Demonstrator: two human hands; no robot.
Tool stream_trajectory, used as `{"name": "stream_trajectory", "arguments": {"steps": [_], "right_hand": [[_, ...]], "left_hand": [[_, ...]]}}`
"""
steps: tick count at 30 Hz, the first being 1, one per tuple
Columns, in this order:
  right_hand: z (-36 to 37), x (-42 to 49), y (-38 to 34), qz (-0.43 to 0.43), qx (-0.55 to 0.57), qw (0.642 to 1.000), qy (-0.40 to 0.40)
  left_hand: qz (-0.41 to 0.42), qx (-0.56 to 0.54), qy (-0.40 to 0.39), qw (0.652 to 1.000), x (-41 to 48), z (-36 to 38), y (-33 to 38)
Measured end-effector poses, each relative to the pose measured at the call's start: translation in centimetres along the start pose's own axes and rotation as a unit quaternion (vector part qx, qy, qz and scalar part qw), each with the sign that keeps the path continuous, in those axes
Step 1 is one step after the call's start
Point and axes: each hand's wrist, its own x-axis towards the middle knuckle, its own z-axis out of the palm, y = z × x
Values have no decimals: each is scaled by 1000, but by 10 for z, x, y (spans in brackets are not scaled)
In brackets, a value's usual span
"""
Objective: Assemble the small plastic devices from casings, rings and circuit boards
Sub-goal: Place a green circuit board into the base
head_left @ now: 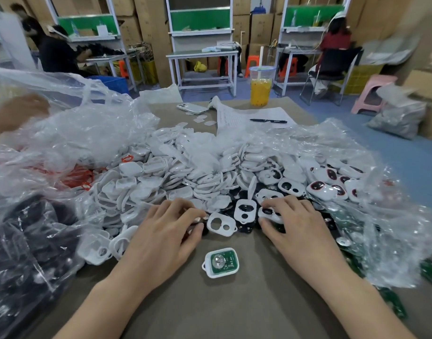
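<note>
A big heap of white plastic casings (185,172) covers the middle of the brown table (234,309). My left hand (166,236) lies at the heap's near edge, its fingertips pinching a small black piece (200,227). A white casing with two holes (221,224) lies just right of it. My right hand (298,228) grips a white casing with a dark insert (270,213). Nearer me, between my forearms, sits a white casing with a green circuit board inside (220,262). Green circuit boards (391,299) lie at the right under plastic.
Crumpled clear plastic bags (63,133) flank the heap; a bag of black parts (26,253) sits at the left, red rings (78,178) behind it. Another person's hand (21,111) reaches in at far left. A phone (191,108), pen (267,121), paper and drink jar (260,86) stand at the back.
</note>
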Motion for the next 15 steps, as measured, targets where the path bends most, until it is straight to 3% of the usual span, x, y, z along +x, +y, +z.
{"name": "stream_trajectory", "arguments": {"steps": [11, 15], "right_hand": [[0, 3, 10, -10, 94, 993, 65], [-1, 2, 9, -21, 78, 993, 92]], "left_hand": [[-10, -39, 15, 999, -2, 2, -7], [-4, -49, 21, 999, -3, 1, -6]]}}
